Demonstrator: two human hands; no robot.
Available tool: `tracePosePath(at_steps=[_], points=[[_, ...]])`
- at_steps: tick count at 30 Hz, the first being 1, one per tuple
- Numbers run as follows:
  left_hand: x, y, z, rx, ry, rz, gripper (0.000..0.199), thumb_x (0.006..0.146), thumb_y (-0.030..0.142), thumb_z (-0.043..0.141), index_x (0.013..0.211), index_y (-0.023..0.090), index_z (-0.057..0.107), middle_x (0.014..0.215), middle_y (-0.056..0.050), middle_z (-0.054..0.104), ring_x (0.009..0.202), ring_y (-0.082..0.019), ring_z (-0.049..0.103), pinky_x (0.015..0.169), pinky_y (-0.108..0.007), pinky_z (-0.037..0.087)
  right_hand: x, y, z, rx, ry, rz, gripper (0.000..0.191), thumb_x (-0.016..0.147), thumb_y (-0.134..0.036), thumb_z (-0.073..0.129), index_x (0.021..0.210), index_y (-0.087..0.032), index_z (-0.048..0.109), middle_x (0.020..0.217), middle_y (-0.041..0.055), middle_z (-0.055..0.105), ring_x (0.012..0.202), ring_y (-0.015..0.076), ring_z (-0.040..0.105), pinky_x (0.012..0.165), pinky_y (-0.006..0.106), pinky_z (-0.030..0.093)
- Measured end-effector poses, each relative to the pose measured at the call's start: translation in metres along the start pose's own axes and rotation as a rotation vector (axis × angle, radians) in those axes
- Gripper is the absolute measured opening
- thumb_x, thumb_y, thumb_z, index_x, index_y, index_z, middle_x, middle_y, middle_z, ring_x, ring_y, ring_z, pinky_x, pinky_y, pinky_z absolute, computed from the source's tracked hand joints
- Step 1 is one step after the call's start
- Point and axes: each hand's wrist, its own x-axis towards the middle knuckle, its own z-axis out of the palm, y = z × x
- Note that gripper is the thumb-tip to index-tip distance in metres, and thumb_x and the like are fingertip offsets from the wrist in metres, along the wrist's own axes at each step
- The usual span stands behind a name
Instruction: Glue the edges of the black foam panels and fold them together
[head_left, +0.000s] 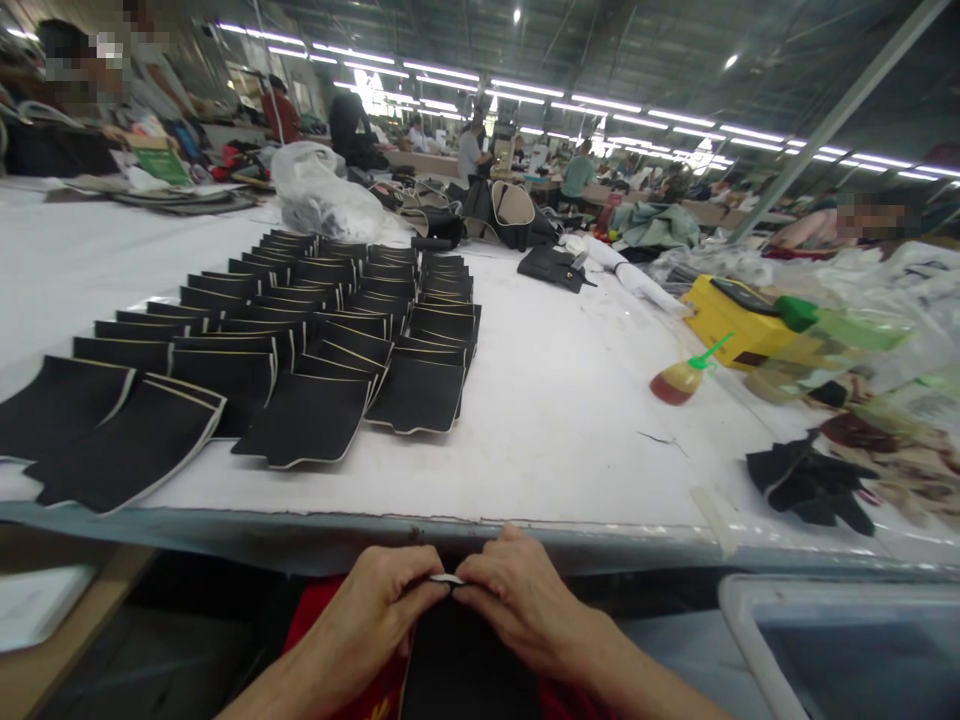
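Note:
Below the table's front edge, a black panel with a pale cut edge [469, 665] hangs between my two hands. My left hand [382, 600] pinches its top edge from the left, thumb below and fingers above. From the right, my right hand [525, 600] pinches the same edge close by, so the fingertips nearly meet. A short whitish strip of the edge shows between them. Ahead on the white table [540, 440] lie many similar black panels [307, 415], overlapping in rows at the left and centre.
A glue bottle with a green spout [679, 380] stands at the right, near a yellow box [731, 320]. Black scraps [810, 480] lie at the right. A clear plastic bag [322, 190] sits behind the panels. A plastic bin [847, 640] is at the lower right. Several people work farther back.

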Motion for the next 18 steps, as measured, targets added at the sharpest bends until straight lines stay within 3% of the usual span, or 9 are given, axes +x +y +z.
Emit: tracePosePath(at_steps=[6,10,14,18], points=[[0.0045,0.0041,-0.0013,0.099,0.025,0.126,0.036,0.09,0.038,0.048,0.063,0.015,0.053,0.06,0.004,0.043,0.06,-0.01,0.041,0.057,-0.022,0.028,-0.0008,-0.0017,-0.0029,-0.016,-0.031,-0.019,0.024,0.097,-0.027,0.055,0.075,-0.019,0.059,0.069,-0.0017,0.063,0.067,0.0139,0.051,0.074,0.029,0.03],[0.004,0.0041,-0.0033,0.056,0.009,0.105,0.033,0.089,0.037,0.051,0.065,0.015,0.057,0.061,0.004,0.044,0.062,-0.01,0.041,0.058,-0.022,0.029,-0.002,-0.0009,-0.004,-0.002,-0.018,-0.025,0.028,0.099,-0.029,0.05,0.075,-0.018,0.059,0.069,-0.0016,0.063,0.066,0.0135,0.05,0.075,0.028,0.03],[0.0015,0.0017,-0.0041,-0.012,0.014,0.082,0.03,0.089,0.041,0.052,0.082,0.017,0.067,0.069,0.003,0.054,0.065,-0.012,0.045,0.062,-0.022,0.033,-0.0024,-0.0024,-0.0048,0.016,0.014,-0.014,0.024,0.099,-0.031,0.05,0.082,-0.021,0.063,0.07,-0.0018,0.064,0.068,0.0145,0.051,0.074,0.028,0.03],[0.0005,0.0007,-0.0023,0.045,0.075,0.086,0.036,0.09,0.044,0.049,0.073,0.016,0.062,0.065,0.002,0.051,0.063,-0.012,0.044,0.059,-0.022,0.031,0.0006,-0.0042,-0.0037,-0.004,0.003,-0.001,0.023,0.1,-0.031,0.048,0.084,-0.021,0.063,0.071,-0.0013,0.065,0.068,0.0149,0.052,0.074,0.028,0.031]])
